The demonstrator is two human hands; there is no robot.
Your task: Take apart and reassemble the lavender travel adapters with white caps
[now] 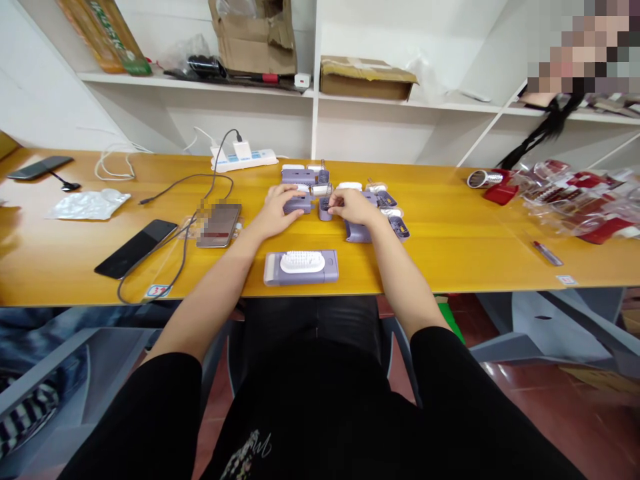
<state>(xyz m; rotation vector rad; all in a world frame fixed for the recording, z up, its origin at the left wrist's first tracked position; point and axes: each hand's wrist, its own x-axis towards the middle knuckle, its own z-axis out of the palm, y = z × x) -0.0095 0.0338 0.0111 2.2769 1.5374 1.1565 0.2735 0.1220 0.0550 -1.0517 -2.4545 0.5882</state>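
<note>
My left hand (280,211) has its thumb and fingers around the left end of a purple plastic housing (301,204). Beside it stands a small purple end piece (325,212) with a dark inside. The fingers of my right hand (351,205) are pinched together at that piece's right edge; whatever lies between the fingertips is hidden. More purple housings (299,176) with white tops and small open purple pieces (400,227) are grouped around both hands. Closer to me lies a purple brush (330,265) with a white bristle pad (302,261) facing up.
At left are a black phone (136,248), another phone (219,225), a plastic packet (90,204) and a dark cable (184,260). A power strip (247,160) stands at the back. Red and clear plastic parts (560,187) are piled right, near a marker (547,253). Shelves hold cardboard boxes (367,79).
</note>
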